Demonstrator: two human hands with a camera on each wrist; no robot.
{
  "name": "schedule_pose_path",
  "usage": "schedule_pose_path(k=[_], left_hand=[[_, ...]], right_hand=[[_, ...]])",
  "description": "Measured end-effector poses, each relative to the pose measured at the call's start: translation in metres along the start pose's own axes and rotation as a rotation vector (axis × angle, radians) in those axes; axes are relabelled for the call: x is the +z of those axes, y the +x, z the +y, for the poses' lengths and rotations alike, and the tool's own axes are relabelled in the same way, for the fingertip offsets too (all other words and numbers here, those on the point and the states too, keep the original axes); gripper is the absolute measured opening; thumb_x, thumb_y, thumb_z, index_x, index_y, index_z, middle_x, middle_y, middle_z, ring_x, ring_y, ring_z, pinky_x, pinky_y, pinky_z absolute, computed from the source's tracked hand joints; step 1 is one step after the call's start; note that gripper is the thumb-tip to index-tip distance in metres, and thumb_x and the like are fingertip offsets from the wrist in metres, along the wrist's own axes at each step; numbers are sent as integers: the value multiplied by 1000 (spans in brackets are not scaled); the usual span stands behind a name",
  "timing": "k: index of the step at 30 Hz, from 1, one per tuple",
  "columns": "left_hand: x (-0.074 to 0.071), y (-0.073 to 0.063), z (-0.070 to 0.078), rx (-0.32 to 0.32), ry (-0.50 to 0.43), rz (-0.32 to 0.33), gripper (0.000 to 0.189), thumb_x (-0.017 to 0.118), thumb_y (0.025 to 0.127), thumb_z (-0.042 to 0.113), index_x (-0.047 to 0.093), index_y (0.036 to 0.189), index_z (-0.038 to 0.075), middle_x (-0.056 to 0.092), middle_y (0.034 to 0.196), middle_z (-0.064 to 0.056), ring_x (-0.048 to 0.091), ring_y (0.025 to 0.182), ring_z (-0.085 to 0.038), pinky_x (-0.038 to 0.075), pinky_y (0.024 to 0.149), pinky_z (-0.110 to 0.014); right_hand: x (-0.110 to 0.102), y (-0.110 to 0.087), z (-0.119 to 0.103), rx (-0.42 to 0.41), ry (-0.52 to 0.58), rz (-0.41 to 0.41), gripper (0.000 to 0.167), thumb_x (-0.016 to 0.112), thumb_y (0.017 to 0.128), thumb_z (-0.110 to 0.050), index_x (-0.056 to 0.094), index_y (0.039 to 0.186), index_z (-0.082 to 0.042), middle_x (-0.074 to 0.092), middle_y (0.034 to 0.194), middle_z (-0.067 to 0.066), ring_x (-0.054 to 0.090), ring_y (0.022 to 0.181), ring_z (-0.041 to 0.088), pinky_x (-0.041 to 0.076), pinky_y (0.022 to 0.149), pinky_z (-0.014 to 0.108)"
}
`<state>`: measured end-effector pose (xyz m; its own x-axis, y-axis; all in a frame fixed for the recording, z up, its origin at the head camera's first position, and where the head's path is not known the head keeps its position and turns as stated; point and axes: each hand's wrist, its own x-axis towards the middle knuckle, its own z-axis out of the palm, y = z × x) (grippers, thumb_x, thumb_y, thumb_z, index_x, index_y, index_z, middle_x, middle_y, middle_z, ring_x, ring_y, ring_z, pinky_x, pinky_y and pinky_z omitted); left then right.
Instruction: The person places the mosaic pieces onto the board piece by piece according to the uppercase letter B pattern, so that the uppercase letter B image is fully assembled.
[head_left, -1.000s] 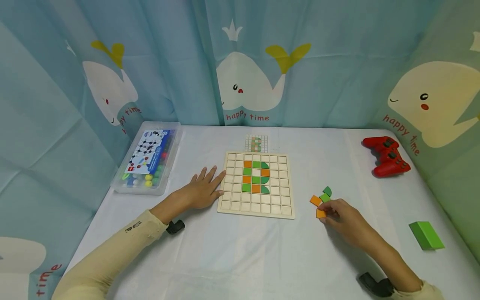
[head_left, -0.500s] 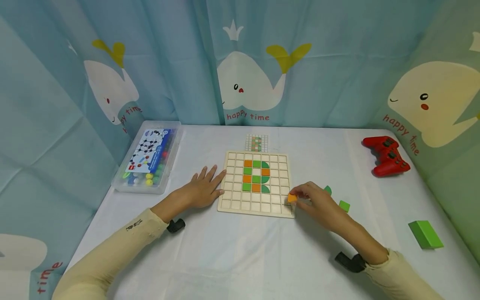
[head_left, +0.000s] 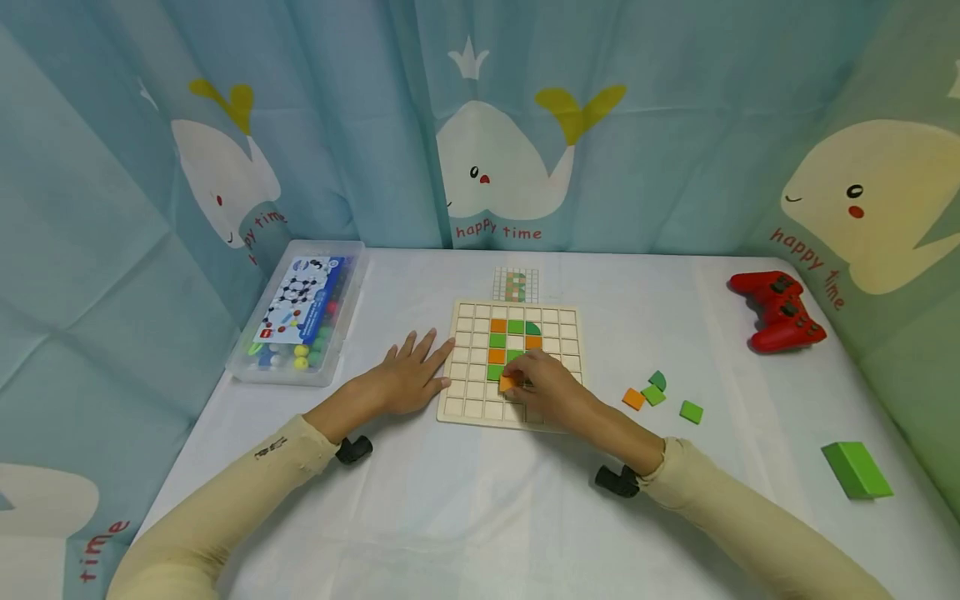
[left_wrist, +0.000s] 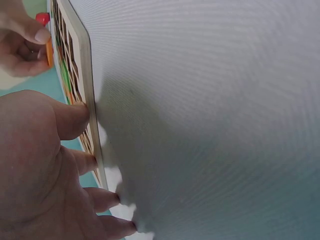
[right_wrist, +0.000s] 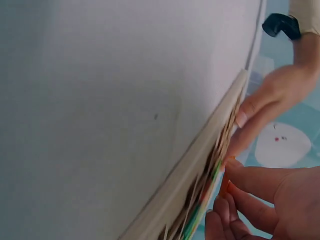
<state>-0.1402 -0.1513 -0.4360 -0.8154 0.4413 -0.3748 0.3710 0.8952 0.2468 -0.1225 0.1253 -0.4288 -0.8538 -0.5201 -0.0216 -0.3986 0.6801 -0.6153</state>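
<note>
A wooden grid board [head_left: 472, 400] lies mid-table, with orange, light green and dark green tiles set in its cells. My right hand [head_left: 551, 387] pinches an orange square tile [head_left: 507, 383] between thumb and fingers, over the board's lower middle cells. The right wrist view shows this tile [right_wrist: 224, 184] tilted on edge, close to the board. My left hand [head_left: 408, 379] has its fingers spread straight beside the board's left side. Its thumb [left_wrist: 75, 120] and forefinger touch the board's edge, while other fingertips rest on the cloth. Part of the tile pattern is hidden behind my right hand.
Right of the board lie a loose orange tile [head_left: 633, 398], two green squares and a dark green quarter-round [head_left: 657, 380]. A printed grid card [head_left: 516, 285] sits behind the board. A plastic box [head_left: 296, 317], red game controller [head_left: 777, 311] and green block [head_left: 857, 471] stand around.
My right hand has picked up the orange tile from the loose group and carried it left over the board. The left hand has stayed at the board's edge.
</note>
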Motion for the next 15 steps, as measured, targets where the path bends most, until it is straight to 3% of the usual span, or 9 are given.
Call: schedule_pose_path(k=[8,15], left_hand=[[0,2,-2,-6,3,-3,70,32,114,51,4,172,25,-2,177,-17,-1,161,-48,12,127,-67],[0,1,-1,-9,-7,-11,70,33,114,52,4,172,24,-3,177,-16,-2,162,-47,12,127,-67]], right_hand=[[11,10,-6,-63,-45,-5,9,81,92,-2,74,97,-4,64,99,4,65,100,22,59,86,29],[13,8,-7,-106,-45,-33,7,81,94,-5,75,98,-5,65,98,3,66,98,20,59,86,29]])
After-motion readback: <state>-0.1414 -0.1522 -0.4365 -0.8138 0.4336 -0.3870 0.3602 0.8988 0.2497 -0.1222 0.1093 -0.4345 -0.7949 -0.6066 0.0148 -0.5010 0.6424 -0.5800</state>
